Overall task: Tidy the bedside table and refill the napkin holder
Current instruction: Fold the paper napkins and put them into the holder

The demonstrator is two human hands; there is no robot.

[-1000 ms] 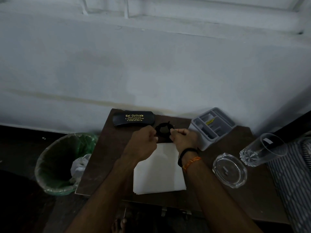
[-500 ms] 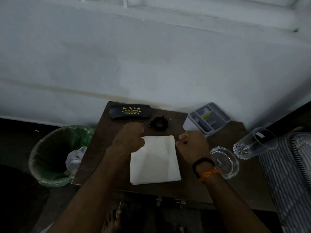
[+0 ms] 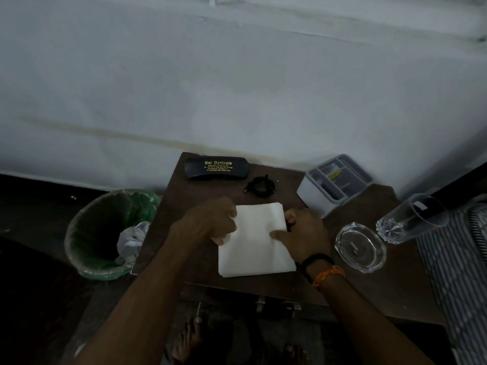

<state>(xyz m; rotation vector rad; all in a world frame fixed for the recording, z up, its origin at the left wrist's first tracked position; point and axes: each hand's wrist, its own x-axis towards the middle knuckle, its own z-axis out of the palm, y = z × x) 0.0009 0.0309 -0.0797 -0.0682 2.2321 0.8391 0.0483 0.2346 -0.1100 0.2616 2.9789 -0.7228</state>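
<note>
The stack of white paper napkins [image 3: 255, 241] lies flat near the front middle of the dark wooden bedside table [image 3: 369, 291], its sheets slightly fanned at the near edge. The left hand [image 3: 210, 222] pinches the stack's left edge between thumb and fingers, and the right hand [image 3: 303, 233] grips the right edge, thumb on top and fingers apparently under. A two-sided hold of this kind probably serves to keep loose sheets squared while they are gathered or lifted.

The black ring-shaped napkin holder [image 3: 261, 187], with short prongs around its rim, rests empty on the table just beyond the stack, not touching it; its closeness suits the refilling step. The black spectacle case [image 3: 216, 167] sits along the back edge by the wall. The grey compartment organiser [image 3: 334, 183] stands at the back right, with the clear glass ashtray [image 3: 359, 248] and the tumbler [image 3: 411, 219] nearer the right side. The lined waste bin [image 3: 108, 230] stands on the floor to the left.

Compared with the frame one second earlier, both hands have left the holder, which they then held together, and have come down to the napkins. Half a second earlier they hovered as loose fists at either side of the stack; now they are closed on it.
</note>
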